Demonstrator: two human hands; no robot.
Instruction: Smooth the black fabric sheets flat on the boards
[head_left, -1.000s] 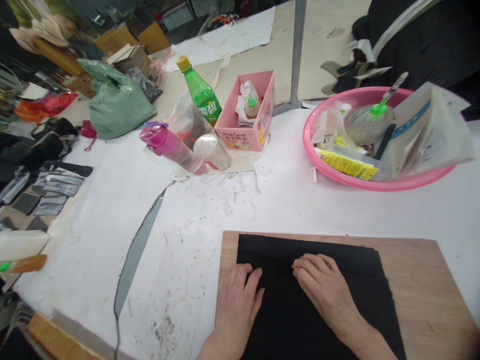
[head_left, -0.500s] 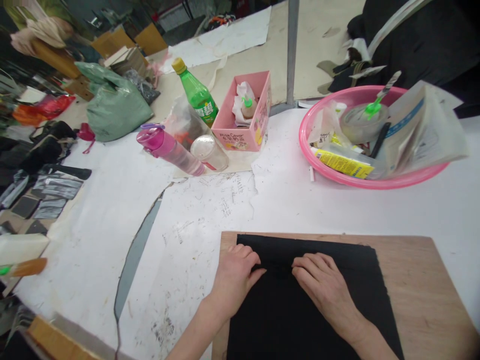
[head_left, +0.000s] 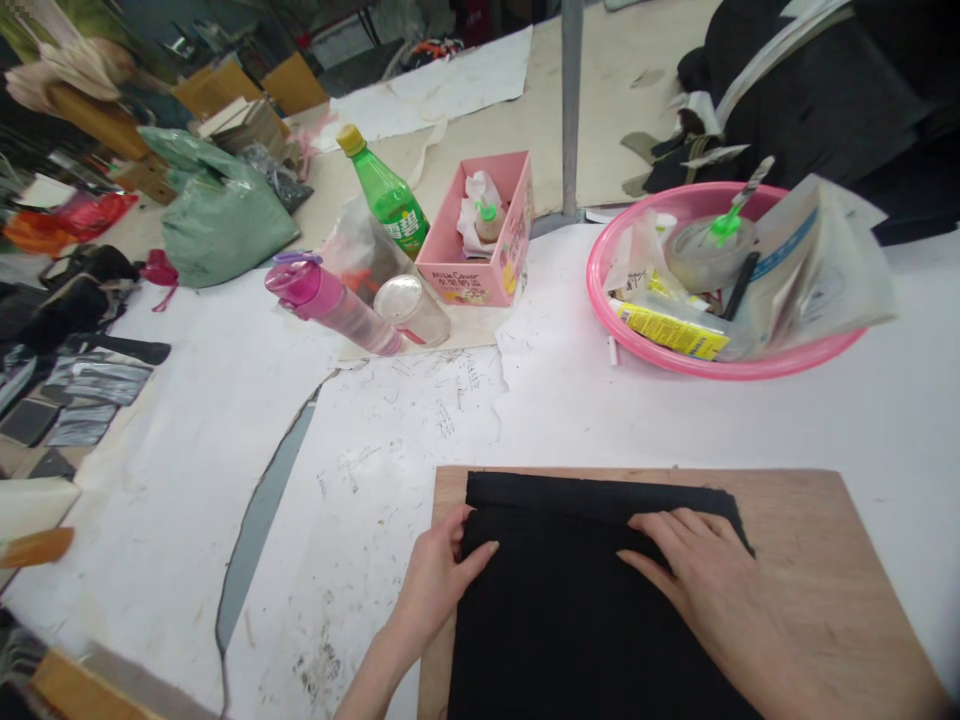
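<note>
A piece of black cloth (head_left: 570, 610) lies on a wooden board (head_left: 817, 560). Near its far end a straight edge or fold crosses it, with a narrow strip of black showing beyond. My left hand (head_left: 442, 570) grips the cloth at its left side, thumb on top and fingers curled at the edge. On the right, my right hand (head_left: 705, 570) has its fingers bent over that same edge and its thumb on the near side. What lies beneath its fingers is hidden.
Beyond the board stand a pink basin (head_left: 720, 370) of supplies, a pink box (head_left: 457, 285), a green bottle (head_left: 390, 200), a pink water bottle (head_left: 337, 310) and a clear jar (head_left: 412, 310). A metal post (head_left: 571, 110) rises behind. White paper (head_left: 375, 560) covers the table, with a gap at left.
My hands have moved apart, the left toward the cloth's left edge and the right toward its right side. The crossing edge in the cloth now shows more clearly. The view has shifted slightly.
</note>
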